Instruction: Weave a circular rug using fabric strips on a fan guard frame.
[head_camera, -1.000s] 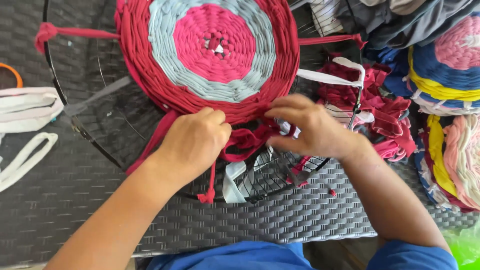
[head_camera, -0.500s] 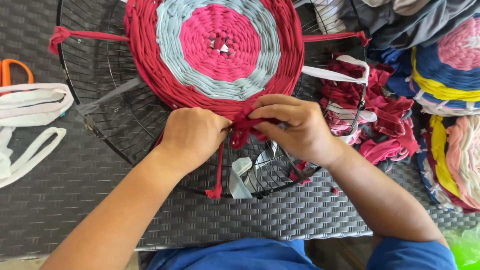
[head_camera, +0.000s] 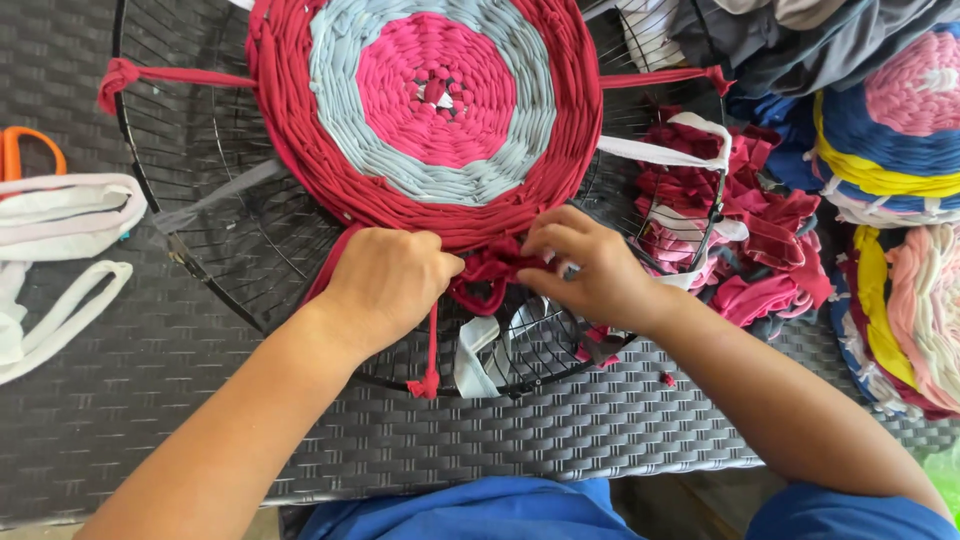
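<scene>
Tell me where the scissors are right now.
The orange-handled scissors lie at the far left edge of the head view, on the table above the white strips, mostly out of frame.

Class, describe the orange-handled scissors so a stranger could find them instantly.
Start at the round woven mat on the wire frame, then look to the table's far left edge. Above the white fabric loops, the scissors are the only orange thing there.

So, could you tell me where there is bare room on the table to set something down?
Bare wicker shows left of the left hand, between the wire frame and white strips. The right, beyond the right hand, is crowded with fabric scraps and mats.
</scene>
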